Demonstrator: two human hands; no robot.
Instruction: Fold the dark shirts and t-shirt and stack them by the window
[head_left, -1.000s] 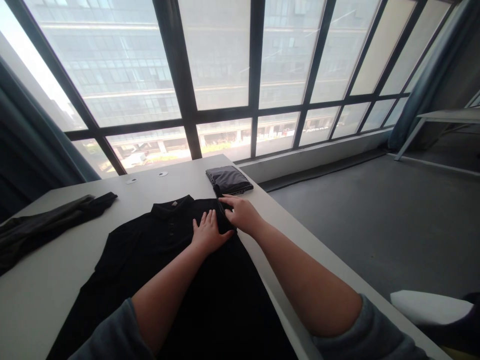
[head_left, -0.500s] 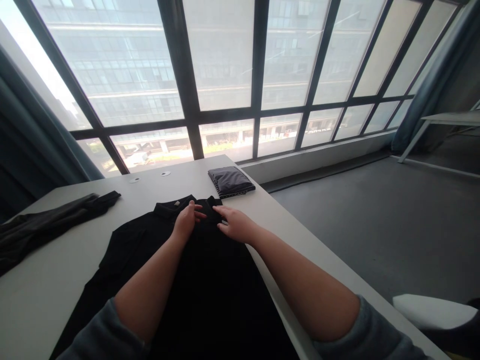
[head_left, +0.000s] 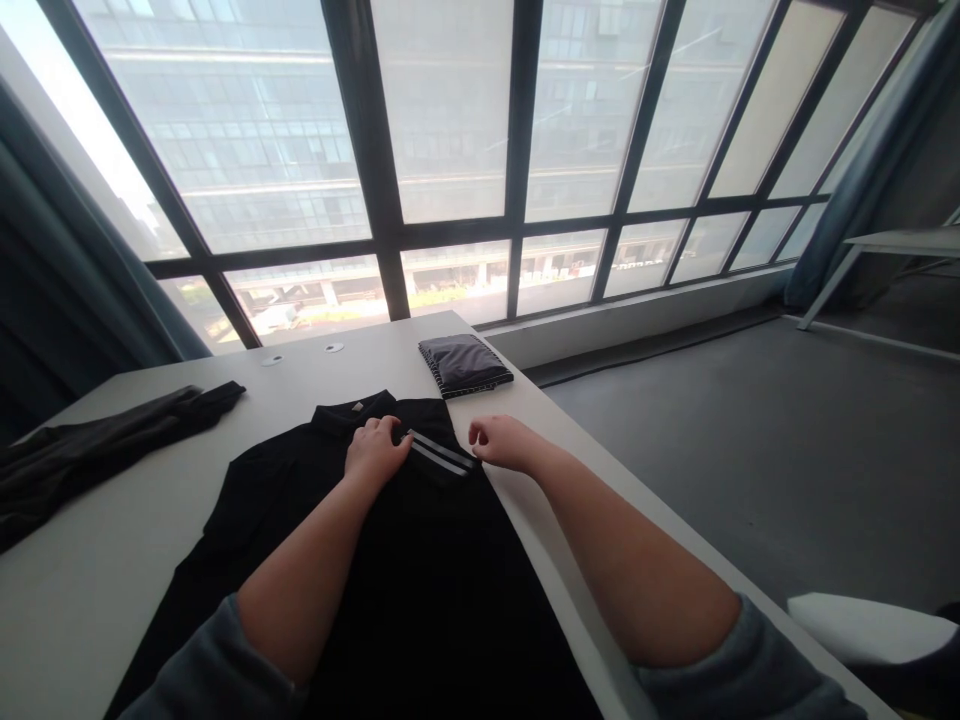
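While the striped band (head_left: 441, 453) is laid aslant over the far right part of the black shirt (head_left: 450, 580), creases could be caused by uneven pulling. Left hand (head_left: 373, 452) is narrowed at the band's left end, right hand (head_left: 506, 442) is curled near its right; whether cloth is gripped cannot be told. Shirt is spread on white table (head_left: 67, 610), shared with folded grey garment (head_left: 465, 362), far, and dark garment (head_left: 105, 440), left; grey floor (head_left: 712, 430) is seen right, windows (head_left: 450, 110) beyond.
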